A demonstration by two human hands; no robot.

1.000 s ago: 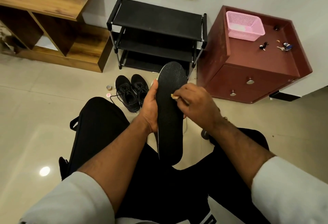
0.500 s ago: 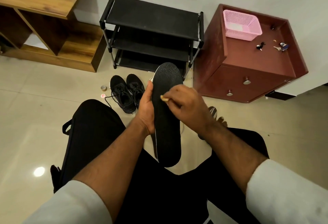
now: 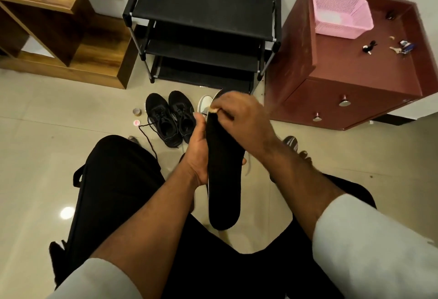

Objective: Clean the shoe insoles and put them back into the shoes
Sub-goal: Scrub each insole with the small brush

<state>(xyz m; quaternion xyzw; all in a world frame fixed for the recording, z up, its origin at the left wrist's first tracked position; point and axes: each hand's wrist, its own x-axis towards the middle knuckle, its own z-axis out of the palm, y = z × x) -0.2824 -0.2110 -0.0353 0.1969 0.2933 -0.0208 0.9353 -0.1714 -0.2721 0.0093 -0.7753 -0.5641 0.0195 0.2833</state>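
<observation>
while the left hand (image 3: pixel 198 156) grips the black insole (image 3: pixel 224 180) mid-length, the right hand (image 3: pixel 239 118) pinches a small pale scrap (image 3: pixel 214 109); it looks light and bendy.

A black three-shelf rack (image 3: pixel 203 30) stands against the wall, between a wooden shelf unit (image 3: pixel 59 37) and a dark red cabinet (image 3: pixel 350 80) with two round knobs. On the cabinet top sit a pink mesh basket (image 3: pixel 341 15), keys (image 3: pixel 401 48) and a small black item (image 3: pixel 368 47). Two small round tins (image 3: pixel 136 111) lie on the tiled floor (image 3: pixel 47 156).
</observation>
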